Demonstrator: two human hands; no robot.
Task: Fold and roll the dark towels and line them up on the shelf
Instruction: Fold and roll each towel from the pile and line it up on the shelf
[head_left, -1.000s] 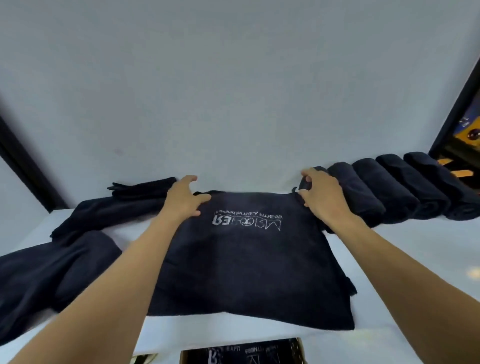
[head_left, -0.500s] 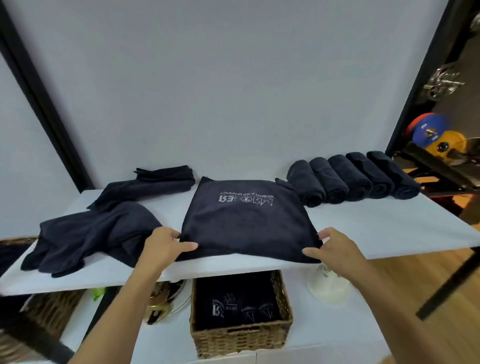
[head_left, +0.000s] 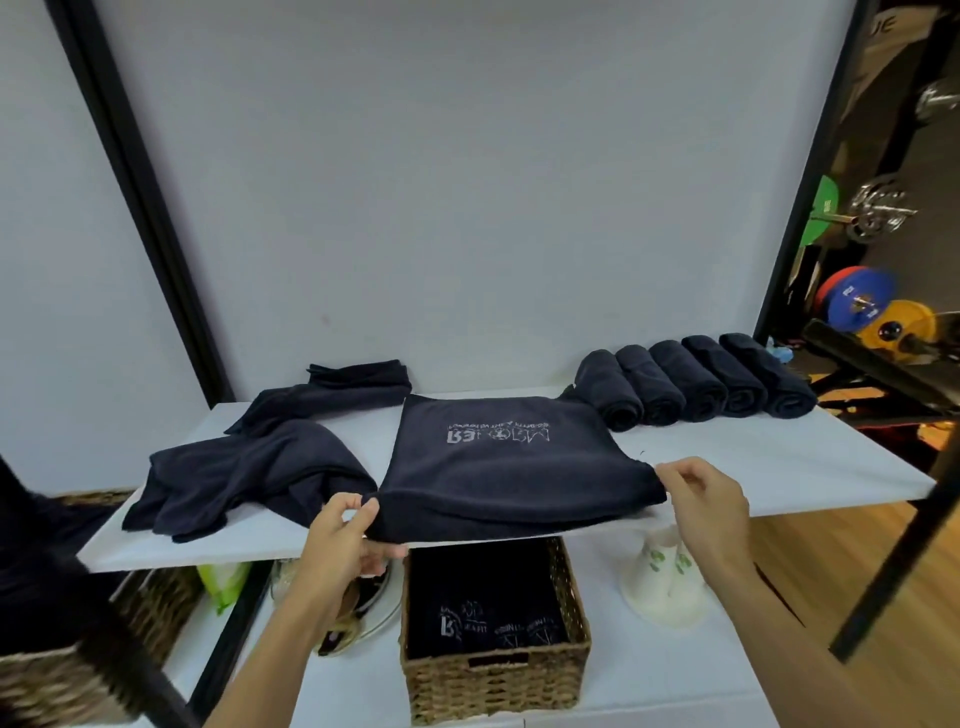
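The white shelf (head_left: 779, 467) runs wide across the wall. The dark towel (head_left: 509, 473) lies flat on it at the middle front, its near edge at the lip (pale lettering faces up). Left of it sprawls a loose heap of towels (head_left: 249, 478). To the right, five rolled towels (head_left: 696, 389) sit side by side toward the back. A wicker basket (head_left: 493, 675) stands below. The left hand (head_left: 343, 540) pinches the towel's near left corner in its fingers, and the right hand (head_left: 706, 504) pinches the near right corner.

Bare shelf (head_left: 779, 467) right of the folded towel (head_left: 509, 467) is open; rolled towels (head_left: 696, 384) block the back-right, loose heap (head_left: 249, 473) crowds the left.
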